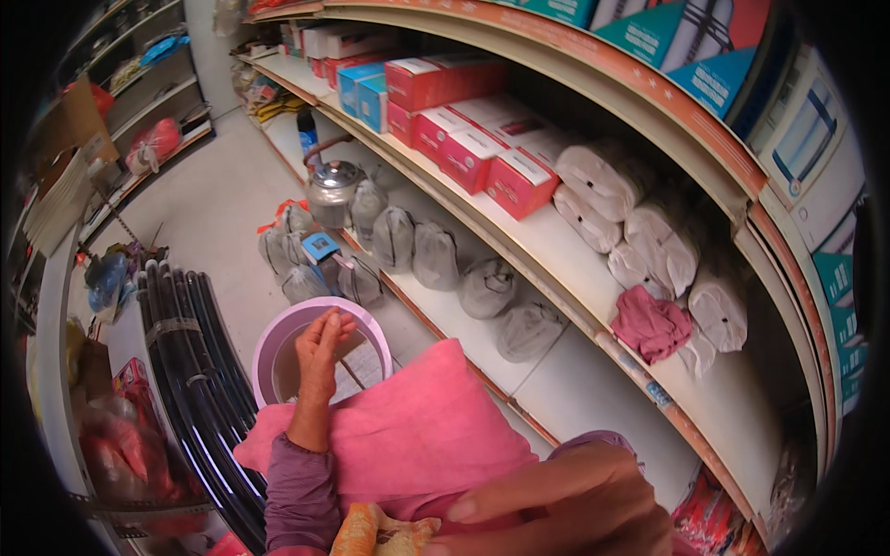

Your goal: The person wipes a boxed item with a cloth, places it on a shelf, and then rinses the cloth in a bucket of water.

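Observation:
Over a pink plastic basin (265, 359) my left hand (321, 351) hangs with its fingers loosely bent together. No object shows in it, but its palm is partly hidden. Inside the basin are a pale sheet and a thin brown stick (352, 374). My right hand (570, 497) looms large and slightly blurred close to the camera, its fingers apart and nothing visible between them. A pink cloth (424, 417) is spread over my lap. Below it, an orange-yellow patterned cloth (379, 532) appears beside my right fingertips; whether they touch is unclear.
Grey-bagged items (434, 256) line the bottom shelf, with a metal kettle (334, 191). A small blue box (320, 246) rests among bagged items on the floor. Red boxes (469, 161), white-wrapped bundles (657, 243) and a crumpled dark-pink cloth (650, 323) occupy the shelf above. Long black tubes (191, 375) lean at left.

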The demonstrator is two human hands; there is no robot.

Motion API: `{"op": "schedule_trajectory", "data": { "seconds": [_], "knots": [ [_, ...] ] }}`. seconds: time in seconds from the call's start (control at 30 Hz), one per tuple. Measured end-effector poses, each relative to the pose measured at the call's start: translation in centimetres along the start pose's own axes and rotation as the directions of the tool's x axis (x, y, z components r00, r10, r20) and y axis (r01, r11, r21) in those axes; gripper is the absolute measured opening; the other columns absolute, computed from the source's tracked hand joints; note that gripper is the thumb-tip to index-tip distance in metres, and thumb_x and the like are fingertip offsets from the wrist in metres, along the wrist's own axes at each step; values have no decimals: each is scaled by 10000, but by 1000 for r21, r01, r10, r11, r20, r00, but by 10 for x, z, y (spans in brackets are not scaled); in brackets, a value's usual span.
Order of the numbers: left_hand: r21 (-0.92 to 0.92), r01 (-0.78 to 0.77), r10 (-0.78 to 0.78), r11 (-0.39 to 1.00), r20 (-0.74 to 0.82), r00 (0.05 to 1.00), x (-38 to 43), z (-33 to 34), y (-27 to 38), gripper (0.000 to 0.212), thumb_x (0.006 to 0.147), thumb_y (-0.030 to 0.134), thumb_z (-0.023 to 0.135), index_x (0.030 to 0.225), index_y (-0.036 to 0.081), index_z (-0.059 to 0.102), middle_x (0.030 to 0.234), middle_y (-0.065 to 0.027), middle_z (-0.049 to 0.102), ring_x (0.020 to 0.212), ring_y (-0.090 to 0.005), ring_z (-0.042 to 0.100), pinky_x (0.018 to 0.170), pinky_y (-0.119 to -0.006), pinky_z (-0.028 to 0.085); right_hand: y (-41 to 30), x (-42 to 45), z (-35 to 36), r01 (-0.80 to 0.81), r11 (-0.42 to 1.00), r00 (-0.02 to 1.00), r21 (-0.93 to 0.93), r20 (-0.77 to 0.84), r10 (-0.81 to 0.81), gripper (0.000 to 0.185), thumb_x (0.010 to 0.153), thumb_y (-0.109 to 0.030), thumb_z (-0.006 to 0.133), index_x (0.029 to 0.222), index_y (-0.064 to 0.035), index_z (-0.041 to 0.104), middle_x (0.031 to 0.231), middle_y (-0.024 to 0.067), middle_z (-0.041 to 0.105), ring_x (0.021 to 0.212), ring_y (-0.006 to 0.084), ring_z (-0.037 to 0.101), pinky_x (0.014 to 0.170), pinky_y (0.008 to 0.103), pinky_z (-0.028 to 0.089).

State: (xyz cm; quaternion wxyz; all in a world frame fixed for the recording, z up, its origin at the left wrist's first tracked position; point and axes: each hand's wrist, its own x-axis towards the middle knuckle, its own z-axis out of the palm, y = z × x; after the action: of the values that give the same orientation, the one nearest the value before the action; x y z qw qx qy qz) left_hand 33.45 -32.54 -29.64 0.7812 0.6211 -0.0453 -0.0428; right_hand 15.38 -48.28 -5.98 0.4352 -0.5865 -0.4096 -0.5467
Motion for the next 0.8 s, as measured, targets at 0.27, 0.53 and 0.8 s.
{"op": "schedule_trajectory", "data": {
  "seconds": [0.27,0.53,0.8],
  "knots": [
    [4,32,-32,999,63,997,2,13,-6,428,930,300,575,1188,-43,577,1034,-124,663,908,-149,637,789,-242,468,-37,12,-22,-361,915,925,-180,57,376,84,725,-76,669,695,0,651,583,72,616,487,169,593,510,248,527],
    [25,44,-46,999,67,997,4,14,-11,439,929,308,576,1190,-45,576,1038,-130,662,911,-151,636,793,-243,467,-29,-5,-16,-468,878,878,-102,60,475,67,698,-59,656,735,-3,646,583,71,604,460,166,565,466,249,508],
    [73,46,-52,996,86,995,4,19,-10,449,951,332,533,1190,-47,562,1062,-145,656,925,-177,646,817,-263,489,-2,-43,-12,-98,990,990,-104,94,108,91,774,-101,644,811,-24,674,701,41,663,524,200,623,511,289,534]
  ]
}}
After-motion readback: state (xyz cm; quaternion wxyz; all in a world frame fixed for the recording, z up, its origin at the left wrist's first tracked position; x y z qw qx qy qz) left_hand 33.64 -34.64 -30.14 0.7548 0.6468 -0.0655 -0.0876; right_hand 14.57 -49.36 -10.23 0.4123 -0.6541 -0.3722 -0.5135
